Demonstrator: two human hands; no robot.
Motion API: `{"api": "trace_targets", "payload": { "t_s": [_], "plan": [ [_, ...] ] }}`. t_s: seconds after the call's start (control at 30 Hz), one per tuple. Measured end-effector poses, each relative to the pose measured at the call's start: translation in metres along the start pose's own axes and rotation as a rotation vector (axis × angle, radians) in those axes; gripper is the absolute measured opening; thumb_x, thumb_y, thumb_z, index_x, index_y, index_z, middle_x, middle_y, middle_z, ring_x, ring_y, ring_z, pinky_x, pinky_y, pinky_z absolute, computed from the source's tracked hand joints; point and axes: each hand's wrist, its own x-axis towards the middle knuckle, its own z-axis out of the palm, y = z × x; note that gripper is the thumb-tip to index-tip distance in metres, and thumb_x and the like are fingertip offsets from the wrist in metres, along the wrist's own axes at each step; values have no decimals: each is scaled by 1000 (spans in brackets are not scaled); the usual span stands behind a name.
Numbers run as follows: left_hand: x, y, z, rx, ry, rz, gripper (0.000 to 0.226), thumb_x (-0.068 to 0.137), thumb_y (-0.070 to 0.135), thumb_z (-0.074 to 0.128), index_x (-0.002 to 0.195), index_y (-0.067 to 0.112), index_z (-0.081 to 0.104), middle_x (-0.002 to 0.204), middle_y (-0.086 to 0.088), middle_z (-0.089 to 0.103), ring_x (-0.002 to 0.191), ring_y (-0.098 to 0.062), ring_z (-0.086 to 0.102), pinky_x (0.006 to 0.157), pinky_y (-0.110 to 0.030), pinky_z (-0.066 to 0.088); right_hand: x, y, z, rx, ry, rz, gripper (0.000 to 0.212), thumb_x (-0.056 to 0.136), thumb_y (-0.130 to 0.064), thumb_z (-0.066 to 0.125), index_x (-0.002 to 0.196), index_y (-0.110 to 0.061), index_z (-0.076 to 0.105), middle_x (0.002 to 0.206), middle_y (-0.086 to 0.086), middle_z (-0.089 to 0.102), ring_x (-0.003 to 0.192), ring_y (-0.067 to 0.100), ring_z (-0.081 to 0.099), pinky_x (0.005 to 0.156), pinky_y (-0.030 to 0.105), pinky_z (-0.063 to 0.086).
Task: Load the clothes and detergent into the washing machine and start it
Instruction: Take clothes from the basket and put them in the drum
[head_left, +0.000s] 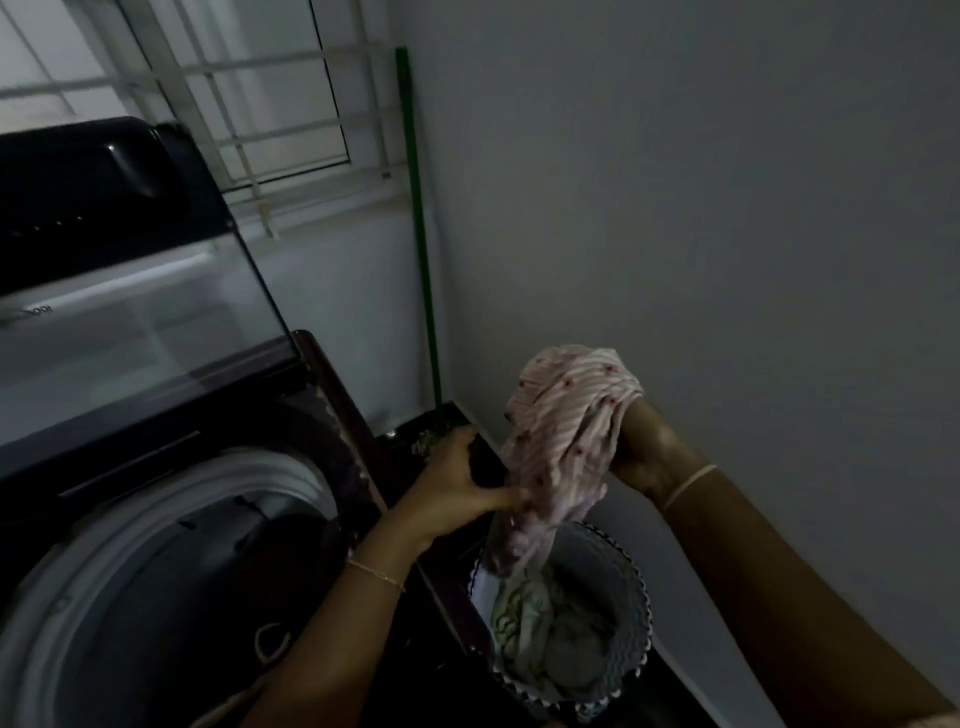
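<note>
Both hands were closed on a pink striped garment (566, 431) at centre right: the right hand (649, 447) gripped its top, the left hand (457, 493) pinched it lower down. Its tail hung into the basket (631, 587) of clothes (550, 629) below. The washer (171, 545) stood open at lower left, lid (130, 291) raised against a barred window (270, 93); a green pole (421, 234) leaned in the grey corner

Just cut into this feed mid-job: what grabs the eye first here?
The pink striped garment stands out, held up by both hands, right hand at its top and left hand lower, its tail hanging into the round scallop-edged laundry basket at lower right. At left, the top-loading washing machine's white-rimmed drum gapes open under its raised dark lid.
</note>
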Motion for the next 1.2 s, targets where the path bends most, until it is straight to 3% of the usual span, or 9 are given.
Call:
{"api": "trace_targets", "payload": {
  "t_s": [0.1, 0.3, 0.43, 0.57, 0.67, 0.8, 0.9, 1.07, 1.2],
  "plan": [
    [13, 9, 14, 101, -52, 246, 107, 61, 31, 89, 142, 29, 21, 145, 15, 28, 135, -3, 31, 109, -19, 28, -10, -8, 21, 41, 29, -26, 45, 100, -41, 40, 106, -4, 64, 101, 13, 70, 90, 24, 65, 74, 35, 52],
    [42, 21, 17, -159, 74, 305, 141, 39, 41, 90, 149, 25, 4, 149, 9, 30, 135, -7, 37, 110, -31, 37, -29, -30, 47, 91, 41, -68, 51, 100, -41, 41, 127, -1, 55, 124, 14, 61, 97, 24, 62, 83, 33, 49],
    [58, 36, 10, -312, 137, 332, 127, 31, 42, 93, 140, 20, 32, 133, 14, 47, 122, -2, 50, 102, -30, 46, -37, -47, 51, 142, -49, -63, 50, 100, -39, 41, 129, -1, 54, 128, 18, 60, 102, 28, 61, 89, 38, 49],
    [62, 58, 7, -444, 192, 303, 104, 39, 32, 93, 132, 17, 48, 133, -3, 56, 120, -16, 55, 102, -38, 47, -37, -62, 52, 126, -102, -152, 52, 103, -29, 22, 146, -1, 30, 151, 23, 32, 110, 38, 55, 102, 48, 38],
    [61, 72, 6, -449, 245, 315, 85, 37, 38, 90, 113, 35, 52, 120, 7, 61, 111, -12, 59, 97, -33, 49, -31, -67, 43, 121, -107, -196, 48, 104, -27, 27, 143, -1, 38, 145, 20, 43, 131, 36, 45, 103, 42, 40],
    [62, 91, 3, -421, 319, 350, 74, 57, 18, 85, 120, 26, 48, 115, 9, 62, 105, -10, 62, 92, -27, 51, -21, -51, 17, -1, -113, -274, 36, 103, -18, 29, 129, -14, 53, 132, 9, 58, 115, 23, 58, 94, 34, 46],
    [64, 113, -3, -397, 348, 378, 70, 59, 22, 81, 121, 23, 48, 109, 11, 63, 101, -7, 63, 88, -25, 53, -19, -24, -1, -64, -123, -178, 24, 93, -21, 39, 105, -28, 59, 108, -5, 63, 101, 13, 54, 94, 36, 31],
    [67, 146, -5, -313, 386, 430, 60, 70, 7, 79, 114, 22, 42, 100, 16, 58, 91, -2, 60, 76, -16, 50, -13, 17, -1, -278, -297, -150, 65, 64, -9, 66, 125, -25, 49, 116, -4, 65, 98, 9, 66, 78, 25, 54],
    [68, 165, -6, -293, 376, 416, 62, 71, 5, 78, 116, 18, 36, 102, 13, 55, 92, -3, 59, 71, -14, 49, 17, 29, 4, -675, -150, -189, 96, 45, -38, 87, 132, -19, 51, 127, 0, 62, 115, 18, 59, 100, 38, 49]
  ]
}}
